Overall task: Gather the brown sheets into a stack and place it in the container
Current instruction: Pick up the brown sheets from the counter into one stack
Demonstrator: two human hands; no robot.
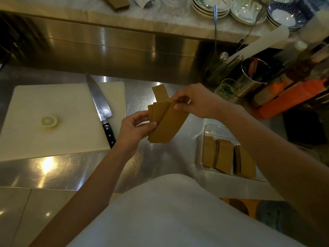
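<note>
Brown sheets (165, 122) held above desk (151, 157), fanned, uneven. Left hand (133, 129) pinches lower edge; right hand (197, 102) fingers (178, 106) pinch top. Thin, light, bendy, probably slippery: grip both long edges, tap square. Container (203, 148) near right, part-filled.

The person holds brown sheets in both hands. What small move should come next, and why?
Probably square the sheets up first. The brown sheets are fanned out between the left hand and the right hand, with one curved strip sticking up behind. The stacks already in the clear container look neat, so aligning the edges before moving right and down to it seems sensible.
</note>
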